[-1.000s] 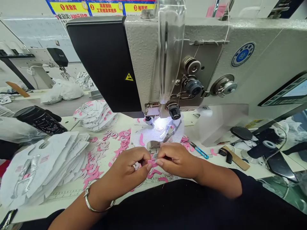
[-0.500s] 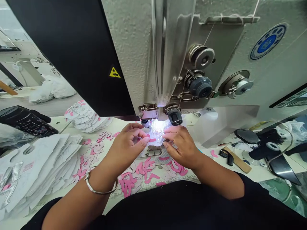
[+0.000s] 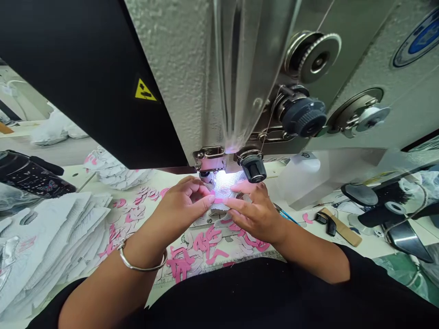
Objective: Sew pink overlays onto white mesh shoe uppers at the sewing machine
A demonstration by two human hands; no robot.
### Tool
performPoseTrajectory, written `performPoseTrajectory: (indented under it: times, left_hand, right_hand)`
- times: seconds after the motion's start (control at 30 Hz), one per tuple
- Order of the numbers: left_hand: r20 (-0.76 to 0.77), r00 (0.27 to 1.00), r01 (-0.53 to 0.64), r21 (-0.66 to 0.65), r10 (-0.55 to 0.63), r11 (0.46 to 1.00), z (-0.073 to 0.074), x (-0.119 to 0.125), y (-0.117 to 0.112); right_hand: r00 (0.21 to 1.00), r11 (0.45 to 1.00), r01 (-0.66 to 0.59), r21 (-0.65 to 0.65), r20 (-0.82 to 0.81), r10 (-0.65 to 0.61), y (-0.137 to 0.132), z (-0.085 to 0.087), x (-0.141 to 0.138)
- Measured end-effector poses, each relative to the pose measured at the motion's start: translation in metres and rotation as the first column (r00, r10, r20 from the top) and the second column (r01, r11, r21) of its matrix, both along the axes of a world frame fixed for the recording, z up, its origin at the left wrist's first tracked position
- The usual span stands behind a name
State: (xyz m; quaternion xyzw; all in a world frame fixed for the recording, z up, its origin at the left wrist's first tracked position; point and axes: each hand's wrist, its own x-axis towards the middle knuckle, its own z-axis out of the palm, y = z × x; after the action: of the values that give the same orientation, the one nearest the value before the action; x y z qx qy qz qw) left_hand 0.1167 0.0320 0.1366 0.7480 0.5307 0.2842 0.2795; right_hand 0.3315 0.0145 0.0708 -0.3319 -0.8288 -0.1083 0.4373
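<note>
Both my hands meet under the head of a grey sewing machine (image 3: 192,68), right below its lit needle area. My left hand (image 3: 185,205), with a metal bangle on the wrist, pinches a small pink cut-out piece (image 3: 218,200) between thumb and fingers. My right hand (image 3: 254,212) lies with its fingers stretched flat on the white mesh fabric piece (image 3: 224,183) under the presser foot, fingertips touching the same pink piece. The needle itself is hidden behind the hands and the machine.
Loose pink cut-outs (image 3: 206,242) litter the table in front of me. A stack of white mesh pieces (image 3: 44,246) lies at the left, another pile (image 3: 113,171) behind it. Blue thread snips (image 3: 284,214), a black tool (image 3: 327,221) and a wooden stick (image 3: 345,228) lie right.
My hands moved from the near table edge up to the needle area with the pink piece. My head leaned closer, so the machine fills more of the view.
</note>
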Motion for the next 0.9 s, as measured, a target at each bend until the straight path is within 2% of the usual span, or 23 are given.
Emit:
performPoseTrajectory:
  times: [0.33, 0.43, 0.53, 0.6, 0.73, 0.8, 0.9]
  left_hand:
    - [0.074, 0.997, -0.035, 0.029, 0.033, 0.999, -0.004, 0.002, -0.004]
    - [0.096, 0.994, -0.049, -0.030, 0.052, 0.998, -0.008, 0.000, -0.004]
    - [0.200, 0.978, -0.037, -0.149, 0.067, 0.988, -0.013, -0.001, -0.004]
    - [0.316, 0.946, -0.001, -0.227, 0.074, 0.974, -0.015, -0.001, -0.003]
    - [0.529, 0.835, 0.047, -0.343, 0.152, 0.938, -0.011, 0.005, -0.001]
    - [0.581, 0.786, 0.043, -0.391, 0.210, 0.919, -0.006, 0.008, 0.000]
    - [0.610, 0.750, 0.053, -0.441, 0.255, 0.896, 0.001, 0.012, 0.003]
  right_hand:
    - [0.999, 1.000, 0.026, 0.016, -0.022, -0.026, 0.002, -0.001, -0.006]
    - [0.999, 0.999, 0.035, 0.019, -0.019, -0.035, 0.003, 0.001, -0.006]
    - [0.999, 0.999, 0.022, 0.024, -0.024, -0.021, 0.003, 0.002, -0.007]
    - [1.000, 1.000, 0.007, 0.026, -0.022, -0.006, 0.002, 0.004, -0.008]
    - [1.000, 1.000, 0.005, -0.014, 0.003, -0.005, 0.002, 0.012, -0.009]
    - [1.000, 0.999, 0.004, -0.040, 0.001, -0.004, 0.003, 0.017, -0.009]
    - [1.000, 0.996, -0.011, -0.088, -0.024, 0.008, 0.007, 0.023, -0.007]
